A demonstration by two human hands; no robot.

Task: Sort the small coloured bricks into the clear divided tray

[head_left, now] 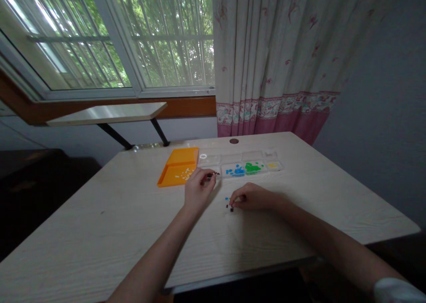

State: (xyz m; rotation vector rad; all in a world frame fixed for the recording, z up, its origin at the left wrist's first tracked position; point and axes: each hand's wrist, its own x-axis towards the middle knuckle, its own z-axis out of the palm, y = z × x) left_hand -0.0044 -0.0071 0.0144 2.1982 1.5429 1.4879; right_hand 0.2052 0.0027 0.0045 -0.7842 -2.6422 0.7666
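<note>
lit by soft daylight from the window at upper left, overbright at the panes, with a pale sheen on the counter and only faint shadows. dim and murky toward the lower corners and the grey wall. bowed by wide-angle distortion at the edges, too soft to resolve the tiny beads.

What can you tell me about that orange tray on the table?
The orange tray looks like bright plastic, shallow with a low raised rim. A crease across it splits it into a far section and a near one. It lies flat on the pale wood-grain table, just left of the clear divided box. A scatter of small white beads sits in the near section, toward its right side. The left hand is close to its near right corner; whether they touch is unclear.
</note>
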